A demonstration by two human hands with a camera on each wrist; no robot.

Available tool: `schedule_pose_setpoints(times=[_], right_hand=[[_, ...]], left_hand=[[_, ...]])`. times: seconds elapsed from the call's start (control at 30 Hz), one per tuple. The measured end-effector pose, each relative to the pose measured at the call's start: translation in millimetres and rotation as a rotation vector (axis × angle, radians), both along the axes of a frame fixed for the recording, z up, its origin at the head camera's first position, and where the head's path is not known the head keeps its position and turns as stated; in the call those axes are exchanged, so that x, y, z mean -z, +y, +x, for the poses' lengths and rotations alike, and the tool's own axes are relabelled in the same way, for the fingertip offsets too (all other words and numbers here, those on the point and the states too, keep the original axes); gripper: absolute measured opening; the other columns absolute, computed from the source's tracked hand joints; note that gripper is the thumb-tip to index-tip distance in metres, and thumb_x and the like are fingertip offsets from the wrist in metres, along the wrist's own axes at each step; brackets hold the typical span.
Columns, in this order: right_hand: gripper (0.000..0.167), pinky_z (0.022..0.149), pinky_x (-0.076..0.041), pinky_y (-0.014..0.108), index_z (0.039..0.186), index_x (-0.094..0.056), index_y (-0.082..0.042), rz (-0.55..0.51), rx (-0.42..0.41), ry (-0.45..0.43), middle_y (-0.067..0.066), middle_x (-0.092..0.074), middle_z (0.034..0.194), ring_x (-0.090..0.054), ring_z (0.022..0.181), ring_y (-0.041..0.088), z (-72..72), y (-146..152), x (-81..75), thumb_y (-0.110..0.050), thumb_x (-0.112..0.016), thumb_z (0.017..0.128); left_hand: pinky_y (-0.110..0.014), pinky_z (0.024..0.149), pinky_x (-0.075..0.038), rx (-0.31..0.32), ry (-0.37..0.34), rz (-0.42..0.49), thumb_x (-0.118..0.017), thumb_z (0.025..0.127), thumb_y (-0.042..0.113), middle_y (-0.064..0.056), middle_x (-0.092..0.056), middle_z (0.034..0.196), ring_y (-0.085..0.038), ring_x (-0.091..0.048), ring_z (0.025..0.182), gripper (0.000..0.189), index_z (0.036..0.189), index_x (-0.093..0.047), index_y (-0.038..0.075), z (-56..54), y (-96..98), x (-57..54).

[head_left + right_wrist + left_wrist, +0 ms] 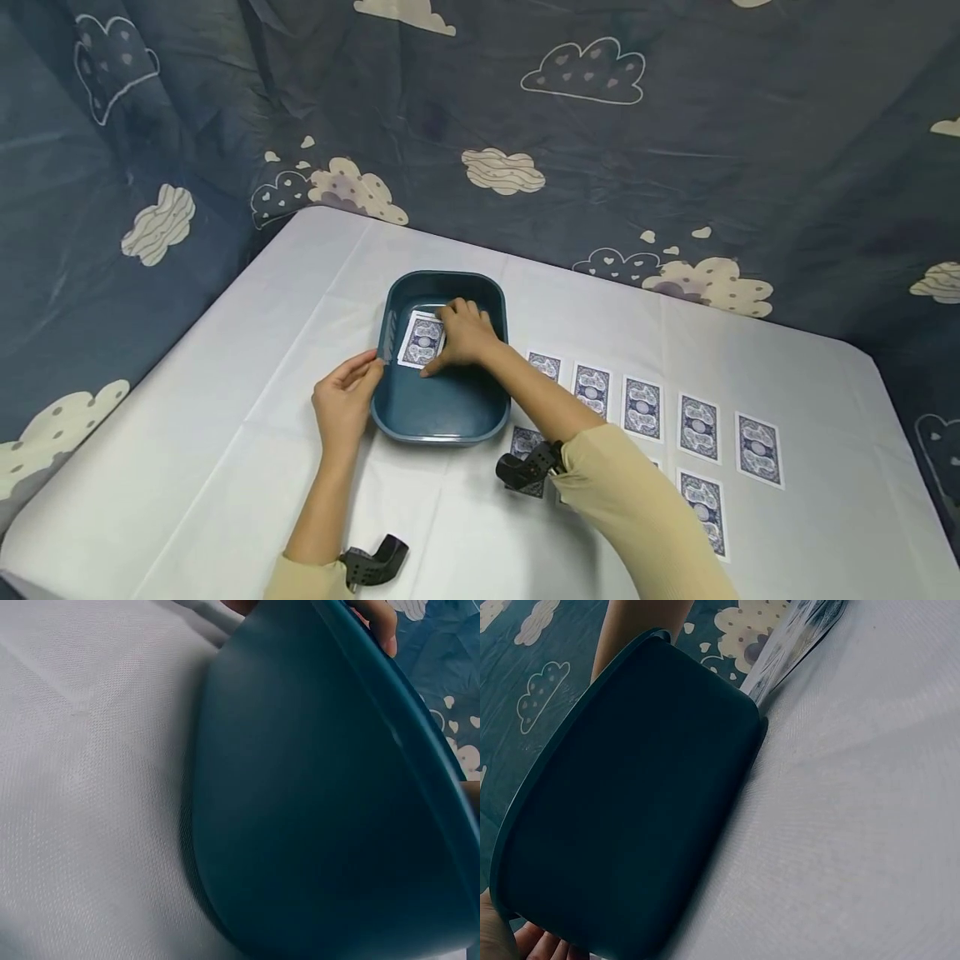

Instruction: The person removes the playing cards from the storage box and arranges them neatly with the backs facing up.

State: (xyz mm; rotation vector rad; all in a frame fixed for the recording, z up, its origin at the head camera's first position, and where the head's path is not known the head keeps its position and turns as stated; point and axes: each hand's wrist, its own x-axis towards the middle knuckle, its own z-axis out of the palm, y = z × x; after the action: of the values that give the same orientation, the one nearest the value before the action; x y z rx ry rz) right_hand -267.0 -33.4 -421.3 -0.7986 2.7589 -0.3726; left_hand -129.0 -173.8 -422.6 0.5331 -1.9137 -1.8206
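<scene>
A deep teal plastic bin (442,417) stands on the white table. In it, at the left, lie playing cards (422,340) with blue patterned backs, edges slightly offset. My left hand (347,400) pinches the bin's left rim between thumb and fingers; in the left wrist view, its fingers (547,946) show below the bin's outer wall. My right hand (467,335) reaches inside the bin and holds the cards at their right side, thumb by the lower edge and fingers by the upper. The right wrist view is mostly filled by the bin's outer wall (300,795); the cards are hidden there.
Right of the bin, face-down cards lie in two rows on the white tablecloth (225,483), among them a far-right card (759,448) and a front card (703,510). My right forearm covers some of them. A dark cloud-print curtain (450,108) hangs behind the table.
</scene>
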Motion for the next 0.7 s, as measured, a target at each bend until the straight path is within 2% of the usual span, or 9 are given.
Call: schedule_pose_setpoints(times=[0.3,0.47,0.57,0.7], right_hand=[[0.092,0.095,-0.032,0.044,0.127,-0.051,-0.006,-0.029,-0.005,-0.006,0.012,-0.047,0.126,-0.039,0.110,0.026,-0.2,1.6,-1.8,-0.051,-0.084,0.054],[0.093,0.092,-0.031,0.043,0.127,-0.050,-0.007,-0.048,-0.023,0.049,0.009,-0.050,0.124,-0.039,0.109,0.024,0.3,2.1,-2.5,-0.054,-0.083,0.053],[0.094,0.090,-0.031,0.041,0.129,-0.050,-0.008,-0.098,-0.026,0.098,0.009,-0.050,0.124,-0.039,0.108,0.024,2.2,4.2,-8.1,-0.056,-0.081,0.055],[0.092,0.093,-0.029,0.044,0.129,-0.052,-0.010,-0.203,-0.025,0.161,0.009,-0.051,0.124,-0.040,0.112,0.026,6.3,18.4,-25.1,-0.057,-0.080,0.056]], left_hand=[[-0.012,0.067,-0.052,-0.002,0.001,0.009,-0.068,0.081,0.005,-0.025,-0.067,0.093,0.006,-0.064,0.067,0.022,0.100,-0.068,-0.006,0.0,0.6,0.6],[-0.012,0.067,-0.052,0.005,-0.002,0.008,-0.068,0.081,0.006,-0.025,-0.067,0.095,0.006,-0.064,0.068,0.023,0.100,-0.068,-0.005,0.1,0.0,1.1],[-0.012,0.067,-0.052,0.003,0.003,0.013,-0.068,0.081,0.007,-0.025,-0.067,0.094,0.005,-0.064,0.068,0.022,0.100,-0.069,-0.005,-0.3,-0.4,1.3],[-0.012,0.067,-0.052,0.009,0.006,0.008,-0.068,0.081,0.006,-0.025,-0.067,0.093,0.005,-0.064,0.068,0.021,0.099,-0.069,-0.006,-1.1,0.3,1.1]])
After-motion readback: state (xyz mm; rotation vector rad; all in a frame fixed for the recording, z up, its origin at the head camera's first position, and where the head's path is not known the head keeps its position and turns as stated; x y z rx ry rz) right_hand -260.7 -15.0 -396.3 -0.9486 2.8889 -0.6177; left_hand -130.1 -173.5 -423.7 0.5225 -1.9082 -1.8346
